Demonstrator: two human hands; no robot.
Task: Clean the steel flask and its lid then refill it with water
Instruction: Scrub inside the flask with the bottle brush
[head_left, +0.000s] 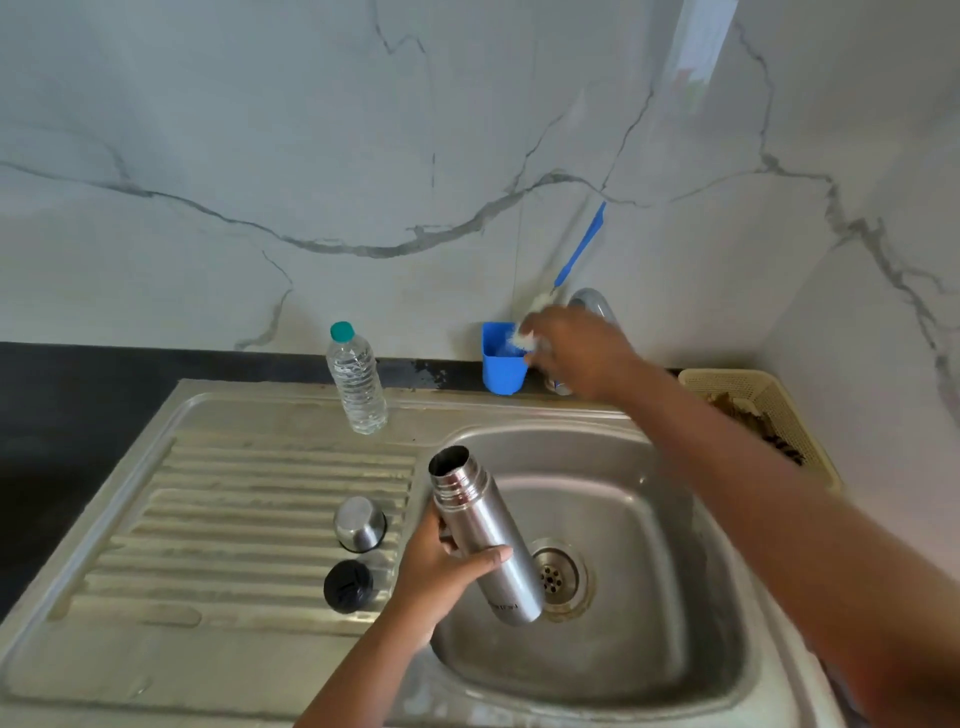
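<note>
My left hand (441, 569) grips the open steel flask (483, 535) around its middle and holds it tilted over the left edge of the sink basin (623, 649). Its steel cup lid (359, 524) stands upside down on the drainboard, and the black stopper (348, 586) lies just in front of it. My right hand (582, 351) reaches to the back by the blue cup (501, 366) and holds the white bristle end of a bottle brush, whose blue handle (579, 247) slants up against the wall.
A clear plastic water bottle (357, 382) with a green cap stands at the back of the ribbed drainboard (234, 519). The tap (589, 301) sits behind my right hand. A cream basket (758, 410) is at the right, beside the marble wall.
</note>
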